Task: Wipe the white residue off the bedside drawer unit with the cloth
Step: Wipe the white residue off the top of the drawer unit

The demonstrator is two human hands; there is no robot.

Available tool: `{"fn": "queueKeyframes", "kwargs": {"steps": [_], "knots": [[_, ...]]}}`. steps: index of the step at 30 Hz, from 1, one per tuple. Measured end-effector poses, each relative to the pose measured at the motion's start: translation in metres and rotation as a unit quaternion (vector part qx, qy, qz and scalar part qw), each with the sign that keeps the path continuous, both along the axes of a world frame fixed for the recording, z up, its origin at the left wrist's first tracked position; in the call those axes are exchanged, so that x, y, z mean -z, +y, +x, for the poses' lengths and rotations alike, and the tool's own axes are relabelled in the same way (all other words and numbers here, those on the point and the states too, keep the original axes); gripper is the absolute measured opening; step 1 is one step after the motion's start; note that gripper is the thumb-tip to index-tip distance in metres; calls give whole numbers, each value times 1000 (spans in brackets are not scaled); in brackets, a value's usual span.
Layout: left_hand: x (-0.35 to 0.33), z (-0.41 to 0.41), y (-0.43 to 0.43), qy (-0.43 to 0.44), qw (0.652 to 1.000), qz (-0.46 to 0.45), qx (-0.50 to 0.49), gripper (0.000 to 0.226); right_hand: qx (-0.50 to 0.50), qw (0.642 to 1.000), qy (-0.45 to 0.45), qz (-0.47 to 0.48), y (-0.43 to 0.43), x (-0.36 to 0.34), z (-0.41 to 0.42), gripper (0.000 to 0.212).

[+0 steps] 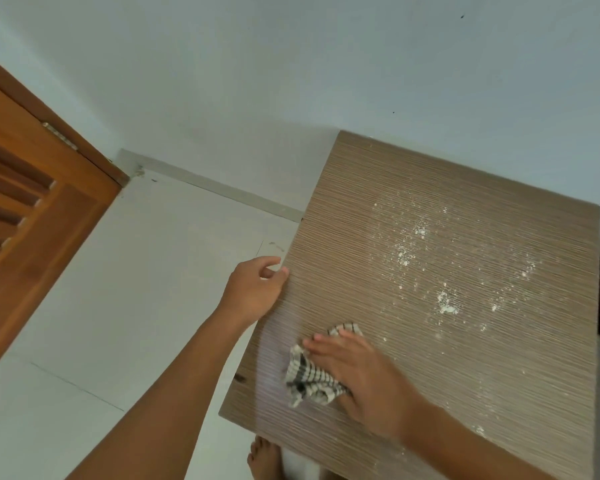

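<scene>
The bedside drawer unit [471, 368] shows its brown, finely striped top, filling the right half of the view. White residue [445, 304] lies scattered in specks and small clumps over the middle and right of that top. A black-and-white checked cloth [307, 379] lies crumpled on the near left part of the top. My right hand [357, 372] presses flat on the cloth with straight fingers pointing left. My left hand [255, 289] sits at the unit's left edge, fingers loosely bent, fingertips touching the edge.
A white wall [291, 81] stands behind the unit. White floor tiles [136, 306] spread to the left, with a grey skirting strip [215, 187]. A brown wooden door [32, 220] is at the far left. A bare foot [265, 459] stands below the unit's near edge.
</scene>
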State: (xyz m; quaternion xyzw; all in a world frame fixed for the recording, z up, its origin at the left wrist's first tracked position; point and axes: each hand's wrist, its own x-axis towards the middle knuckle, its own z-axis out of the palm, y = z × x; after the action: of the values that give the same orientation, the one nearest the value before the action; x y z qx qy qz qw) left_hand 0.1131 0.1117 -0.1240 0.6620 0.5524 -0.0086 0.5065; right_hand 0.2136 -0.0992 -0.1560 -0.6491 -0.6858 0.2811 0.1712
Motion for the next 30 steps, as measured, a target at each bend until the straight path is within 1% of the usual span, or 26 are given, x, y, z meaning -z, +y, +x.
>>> {"fn": "queueKeyframes", "kwargs": {"steps": [2,4,6,7,9,12,14,16,19,20,22,23,24,25,27,28,30], "knots": [[0,9,-6,-8,997,48,55,44,11,1000,2,2,-13,-2,-9,61],[2,22,-10,-3,990,81,117,58,77,996,51,-16,-21,-13,-11,62],[2,36,-12,31,978,114,173,70,160,975,146,-41,-20,-37,-1,49],[1,43,-12,47,972,127,191,75,184,964,187,-48,-17,-49,9,41],[1,57,-9,62,965,138,216,82,237,948,210,-27,-11,-70,38,32],[2,72,0,79,956,120,254,89,304,944,125,18,10,-84,93,20],[4,79,5,100,949,103,279,90,336,940,57,-4,34,-85,135,13],[4,83,8,119,944,90,293,89,330,943,-28,-3,63,-85,174,18],[5,85,9,145,937,83,307,88,283,948,-138,50,113,-81,219,25],[5,86,9,154,934,82,313,88,266,944,-187,64,127,-75,231,28],[4,89,9,167,928,79,322,87,246,929,-270,54,150,-55,249,36],[4,90,9,172,926,78,326,87,241,927,-284,40,155,-43,255,37],[4,90,9,175,925,77,329,87,234,931,-277,28,157,-30,259,37],[4,90,9,176,924,76,331,87,231,940,-250,24,156,-18,260,38],[4,89,9,177,922,76,335,87,250,953,-166,50,149,5,257,41],[4,89,9,178,921,75,337,86,267,952,-135,65,146,12,255,43],[4,88,10,182,920,74,339,86,282,951,-107,73,142,21,249,48]]}}
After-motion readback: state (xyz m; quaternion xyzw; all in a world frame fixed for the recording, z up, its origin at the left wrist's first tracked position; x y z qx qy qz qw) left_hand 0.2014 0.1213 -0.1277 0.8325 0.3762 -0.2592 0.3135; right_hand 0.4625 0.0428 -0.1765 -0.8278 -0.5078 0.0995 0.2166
